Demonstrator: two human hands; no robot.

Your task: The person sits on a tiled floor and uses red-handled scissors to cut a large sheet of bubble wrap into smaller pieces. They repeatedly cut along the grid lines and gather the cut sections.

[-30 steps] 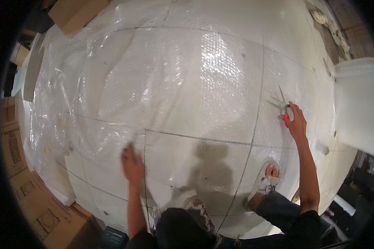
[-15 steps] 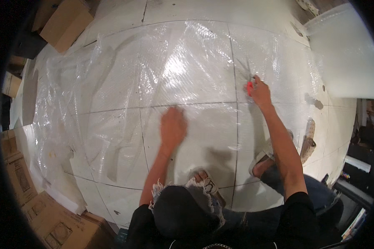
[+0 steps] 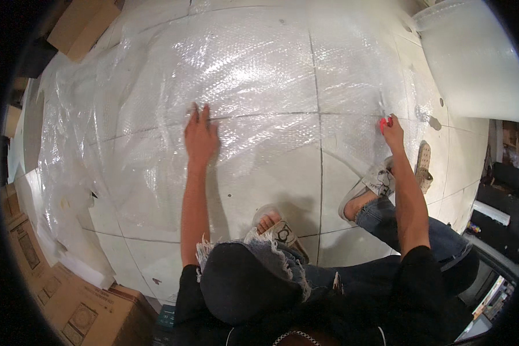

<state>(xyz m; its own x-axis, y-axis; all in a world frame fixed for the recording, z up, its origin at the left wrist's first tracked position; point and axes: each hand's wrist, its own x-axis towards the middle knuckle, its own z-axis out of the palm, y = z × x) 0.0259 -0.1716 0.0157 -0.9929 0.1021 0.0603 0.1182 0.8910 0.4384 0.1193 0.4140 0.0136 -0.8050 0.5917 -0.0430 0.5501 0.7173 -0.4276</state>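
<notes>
A wide sheet of clear bubble wrap (image 3: 259,75) lies spread and wrinkled over the tiled floor. My left hand (image 3: 201,138) rests on its near part with the fingers stretched out, holding nothing. Over at the right, my right hand (image 3: 393,131) is closed round the red handles of a pair of scissors (image 3: 386,123). Their blades point away from me at the sheet's right part; glare and the plastic make it hard to see whether they are apart.
A large roll of bubble wrap (image 3: 473,63) stands at the far right. One beige clog (image 3: 424,167) lies near my right foot (image 3: 363,202). Cardboard boxes (image 3: 92,305) are stacked at the near left, and another box (image 3: 83,29) is at the far left. Dark shelving (image 3: 504,202) borders the right.
My left hand has moved left and a little farther away, its fingers now spread. My right hand has shifted right with the scissors. The sheet's near edge has changed shape.
</notes>
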